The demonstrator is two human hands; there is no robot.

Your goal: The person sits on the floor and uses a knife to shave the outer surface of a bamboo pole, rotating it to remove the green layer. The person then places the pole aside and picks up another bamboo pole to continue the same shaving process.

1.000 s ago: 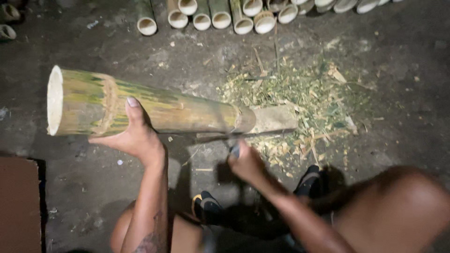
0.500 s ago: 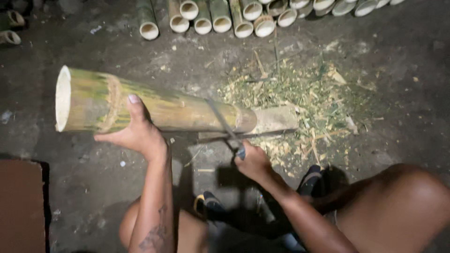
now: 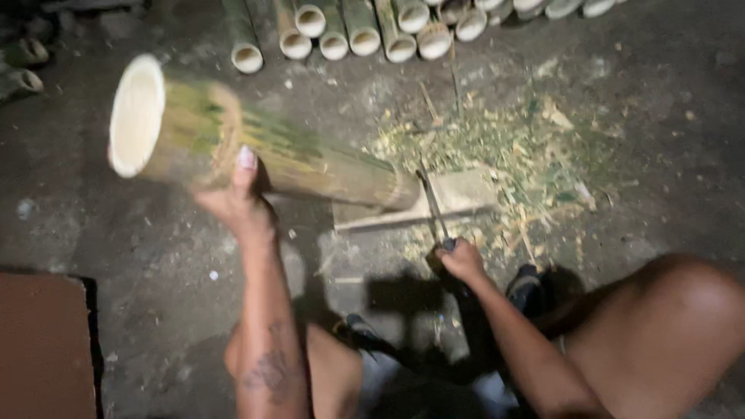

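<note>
Bamboo shavings (image 3: 512,155), green and pale, lie scattered over the dark concrete floor (image 3: 660,93) past the work spot. Row of cut bamboo tubes (image 3: 365,31) along the top edge, open ends facing the camera, hollow inside as far as the view shows. Flat brown board (image 3: 43,345) at lower left. Dark sandals (image 3: 528,287) on the floor between the person's legs.

Thick bamboo culm (image 3: 256,140), green-streaked, lies tilted: wide hollow end raised at upper left, narrow end down on a pale wooden block (image 3: 458,194) that sits at the edge of the shavings. Inside of the wide end shows pale, nothing in it.

Left hand (image 3: 237,198) under and around the near side of the culm, fingers (image 3: 247,159) wrapped up over it, closed in a firm hold. Right hand (image 3: 462,260) closed tight on the handle of a knife (image 3: 434,209); the blade runs up from the fist to the narrow end of the culm, just beside the block. Whether the blade touches the bamboo cannot be told; picture blurred.
</note>
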